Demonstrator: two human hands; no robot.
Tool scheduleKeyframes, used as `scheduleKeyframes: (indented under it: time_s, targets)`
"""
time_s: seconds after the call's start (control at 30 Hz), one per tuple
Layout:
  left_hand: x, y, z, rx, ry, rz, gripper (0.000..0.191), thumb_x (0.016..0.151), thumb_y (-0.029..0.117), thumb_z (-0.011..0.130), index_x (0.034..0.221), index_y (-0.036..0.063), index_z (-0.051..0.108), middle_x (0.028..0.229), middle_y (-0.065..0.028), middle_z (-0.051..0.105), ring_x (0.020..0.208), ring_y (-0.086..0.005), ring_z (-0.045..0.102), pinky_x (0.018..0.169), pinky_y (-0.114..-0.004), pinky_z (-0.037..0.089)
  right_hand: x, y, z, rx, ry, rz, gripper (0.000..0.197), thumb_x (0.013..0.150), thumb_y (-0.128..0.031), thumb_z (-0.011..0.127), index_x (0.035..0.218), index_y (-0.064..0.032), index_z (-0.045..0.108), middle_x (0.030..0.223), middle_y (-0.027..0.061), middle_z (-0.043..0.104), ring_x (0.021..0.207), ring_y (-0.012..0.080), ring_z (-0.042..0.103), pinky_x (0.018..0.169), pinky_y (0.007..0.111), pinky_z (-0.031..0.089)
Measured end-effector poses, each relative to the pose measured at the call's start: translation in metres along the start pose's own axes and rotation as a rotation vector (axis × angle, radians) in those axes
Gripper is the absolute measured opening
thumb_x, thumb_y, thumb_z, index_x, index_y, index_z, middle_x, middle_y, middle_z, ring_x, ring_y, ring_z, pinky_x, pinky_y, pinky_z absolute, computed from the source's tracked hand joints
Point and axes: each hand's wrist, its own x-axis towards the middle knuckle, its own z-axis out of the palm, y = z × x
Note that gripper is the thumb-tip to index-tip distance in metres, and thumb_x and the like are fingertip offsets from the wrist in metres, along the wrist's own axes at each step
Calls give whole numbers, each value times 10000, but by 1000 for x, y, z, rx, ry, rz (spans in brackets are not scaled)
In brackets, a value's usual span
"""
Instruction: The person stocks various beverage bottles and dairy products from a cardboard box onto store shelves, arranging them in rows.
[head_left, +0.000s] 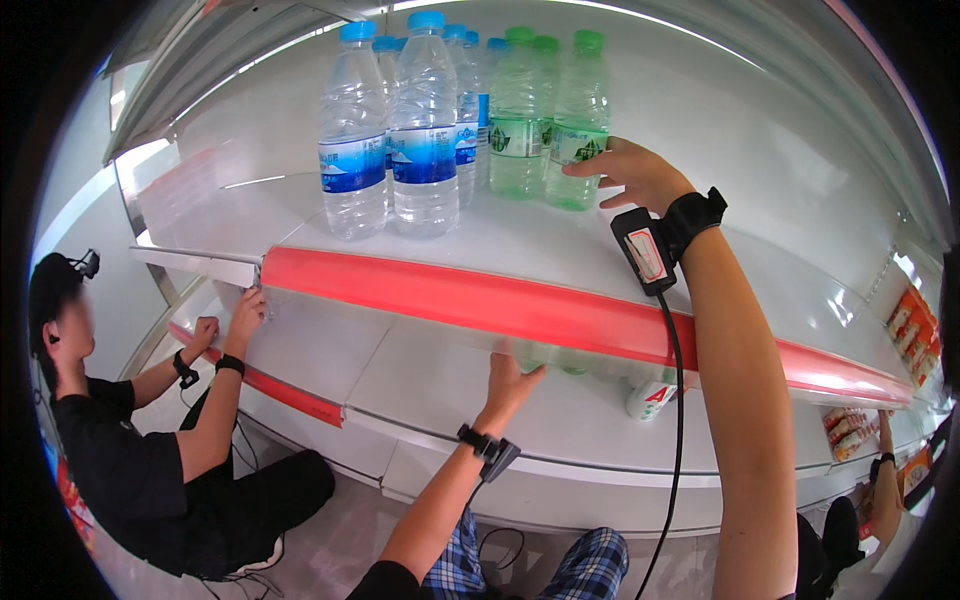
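On the upper shelf my right hand touches the right side of a green-capped plastic water bottle, thumb and fingers apart around its lower part; how firmly it holds cannot be told. Another green-capped bottle stands just left of it. Further left are several blue-capped water bottles. Below the red shelf-edge strip, my left hand reaches up at the lower shelf, its fingertips partly hidden behind the clear lower edge. Green bottle shapes show faintly behind that edge, close to the left fingers.
A white can with a red mark stands on the lower shelf. At left a seated co-worker has both hands at the shelf edges. Orange packs and another person's arm are at far right. A black cable hangs from my right wrist.
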Motion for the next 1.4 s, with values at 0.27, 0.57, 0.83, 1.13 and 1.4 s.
scheduleKeyframes:
  time_s: [0.27, 0.57, 0.83, 1.13, 1.4]
  targets:
    - [33, -55, 57, -222, -316, -239, 537, 765, 256, 763, 1207, 35, 551, 1145, -154, 606, 1059, -301, 574, 905, -407, 460, 1, -7, 0, -41, 14, 14, 897, 718, -411, 794, 1404, -29, 362, 1408, 221, 417, 1293, 427, 404, 962, 513, 469]
    - [12, -79, 37, -324, -296, -345, 600, 760, 209, 782, 1270, 46, 512, 1221, -108, 570, 1114, -226, 545, 925, -357, 454, 18, -5, 11, 44, 124, -54, 830, 717, -474, 798, 1307, 14, 477, 1222, 186, 583, 1168, 319, 549, 952, 489, 476]
    - [17, -9, -8, -531, -396, -565, 708, 716, 154, 813, 1325, 46, 468, 1258, -89, 551, 1148, -192, 523, 964, -350, 436, 4, -17, 13, 77, 238, -131, 805, 731, -449, 782, 1311, 2, 453, 1225, 152, 575, 1162, 269, 550, 992, 417, 425]
    - [15, -5, -4, -615, -407, -567, 660, 756, 93, 773, 1336, 39, 464, 1282, -90, 551, 1162, -192, 523, 955, -329, 452, 18, -6, 4, 137, 212, -137, 770, 747, -378, 768, 1318, 11, 429, 1263, 177, 551, 1200, 301, 527, 987, 517, 435]
    - [20, 12, -12, -533, -393, -617, 693, 737, 111, 794, 1338, 30, 460, 1311, -102, 527, 1178, -205, 516, 983, -341, 436, 13, -10, 7, 102, 267, -142, 715, 820, -359, 730, 1353, -3, 413, 1280, 180, 547, 1178, 308, 553, 935, 522, 485]
